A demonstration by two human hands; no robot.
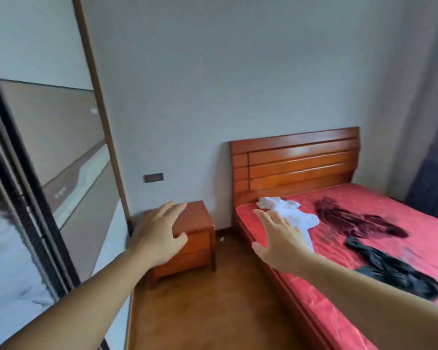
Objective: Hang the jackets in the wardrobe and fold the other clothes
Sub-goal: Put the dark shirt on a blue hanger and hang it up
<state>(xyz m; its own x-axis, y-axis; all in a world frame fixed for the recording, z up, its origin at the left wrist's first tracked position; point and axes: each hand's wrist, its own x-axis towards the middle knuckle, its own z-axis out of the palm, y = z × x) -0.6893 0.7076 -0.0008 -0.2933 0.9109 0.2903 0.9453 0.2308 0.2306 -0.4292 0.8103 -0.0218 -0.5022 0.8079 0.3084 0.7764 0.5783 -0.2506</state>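
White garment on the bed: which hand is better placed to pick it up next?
Right, probably. The right hand is open and stretched over the bed's near edge, overlapping the white garment in view. The left hand, also open, is in front of the wooden nightstand, farther from it.

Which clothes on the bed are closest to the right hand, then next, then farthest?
From the right hand:
1. White garment, just past the fingers, near the headboard.
2. Dark red garment, mid-bed, farther right.
3. Black garment, farthest right, toward the foot.
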